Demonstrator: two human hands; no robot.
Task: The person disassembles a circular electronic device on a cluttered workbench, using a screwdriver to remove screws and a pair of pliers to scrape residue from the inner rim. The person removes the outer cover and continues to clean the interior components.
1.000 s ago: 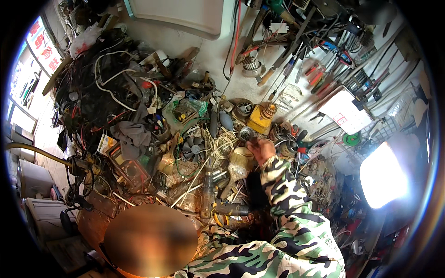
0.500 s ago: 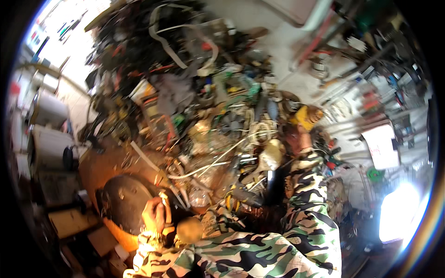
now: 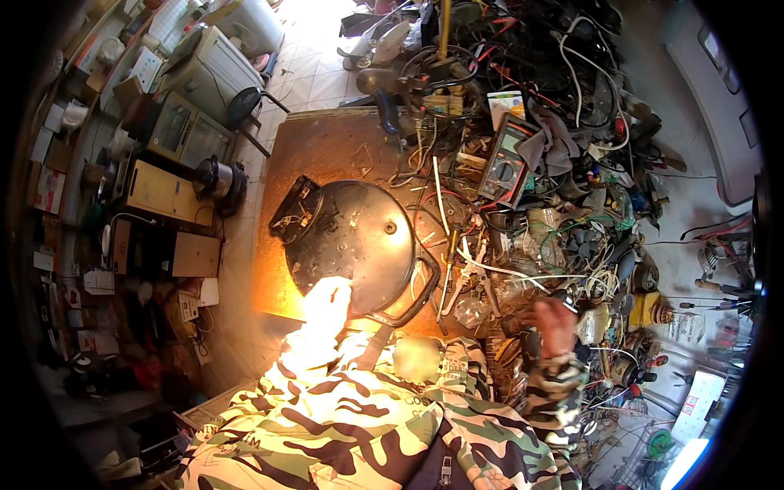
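Note:
A round black appliance part [image 3: 355,237], like an electric pan lid or base, lies on the brown wooden table top [image 3: 306,155]. It has a loop handle [image 3: 420,298] at its lower right and a black housing with exposed wires [image 3: 296,211] at its upper left. Strong light washes out my left hand [image 3: 327,304] at the near rim; its fingers look curled, and what they hold cannot be made out. My right hand [image 3: 555,327] is smeared by motion over the clutter to the right, near pliers [image 3: 475,282] and a clear plastic bundle [image 3: 472,313].
A multimeter [image 3: 505,167] and a heat-gun-like tool [image 3: 388,98] lie beyond the round part. Cables, plastic scraps and tools heap up along the right. At the left stand cabinets [image 3: 167,184], a stool [image 3: 245,106] and a dark pot-like appliance [image 3: 216,180].
The view has swung left, bringing the round part to the middle. My right hand has drawn back toward me, away from the yellow object. My left hand stays by the round part's near rim.

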